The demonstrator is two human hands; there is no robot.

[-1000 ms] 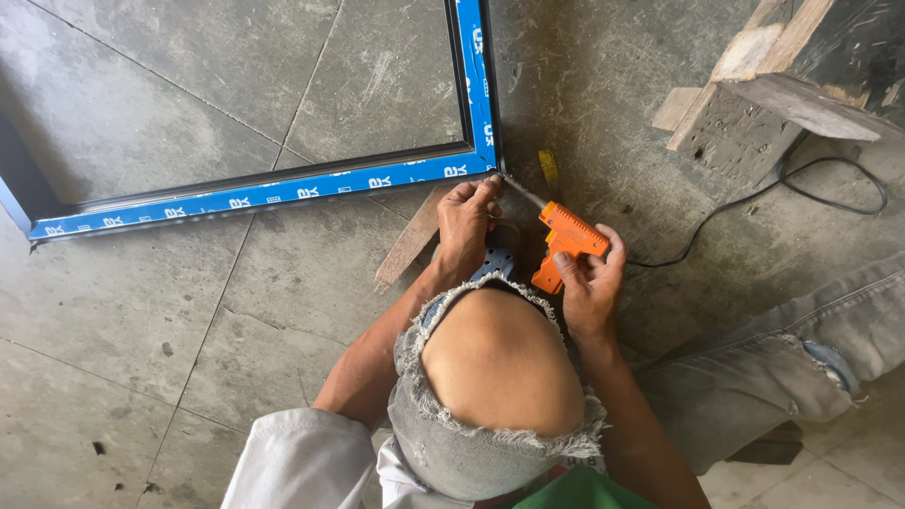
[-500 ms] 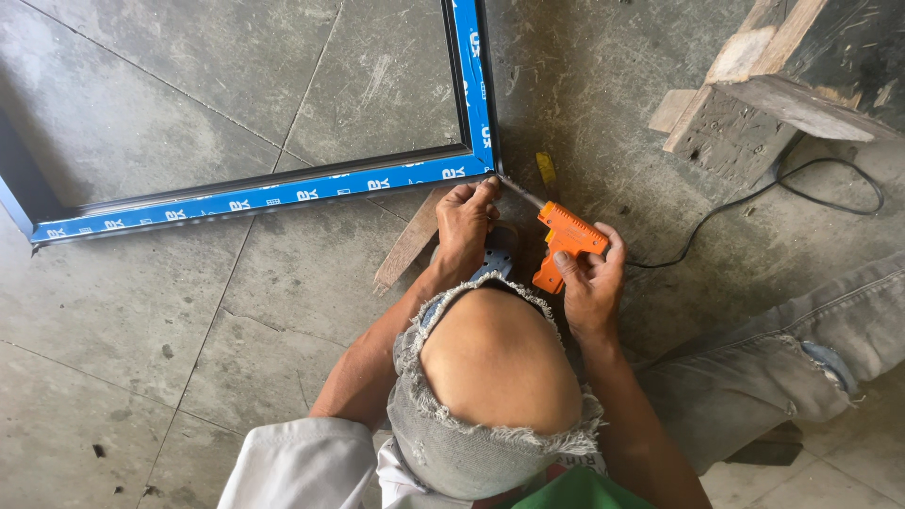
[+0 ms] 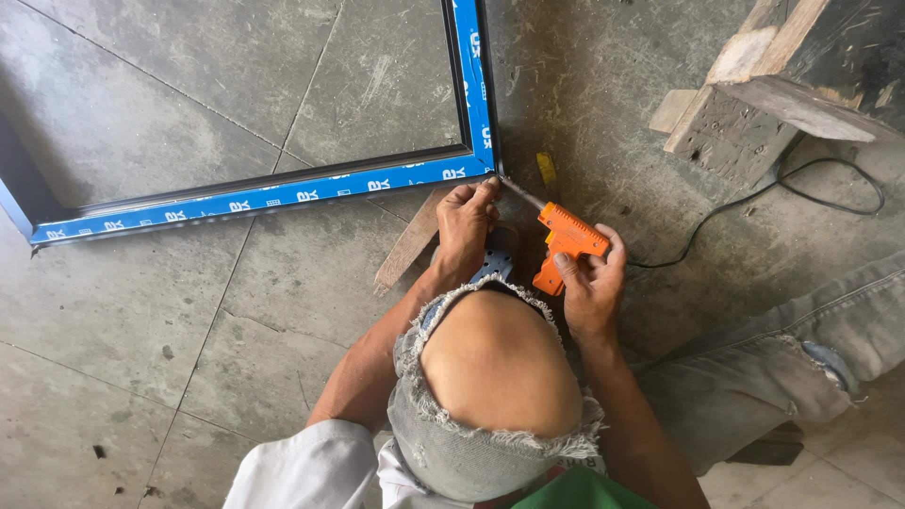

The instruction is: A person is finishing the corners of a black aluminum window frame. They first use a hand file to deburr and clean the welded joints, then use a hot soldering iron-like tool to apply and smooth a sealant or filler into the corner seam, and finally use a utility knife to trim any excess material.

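Concrete floor (image 3: 189, 311), orange drill (image 3: 564, 243) pointing at frame corner (image 3: 483, 165)

Orange drill (image 3: 566, 243), blue-taped frame (image 3: 283, 195) (white markings), grey floor (image 3: 189, 330), black cable (image 3: 754, 203).

An orange power drill (image 3: 564, 247) lies tilted low over the floor, its thin bit slanting up-left so the tip meets the outer corner of the frame (image 3: 283, 193). That frame lies flat, dark metal wrapped in blue protective film, two sides joining beside the drill.
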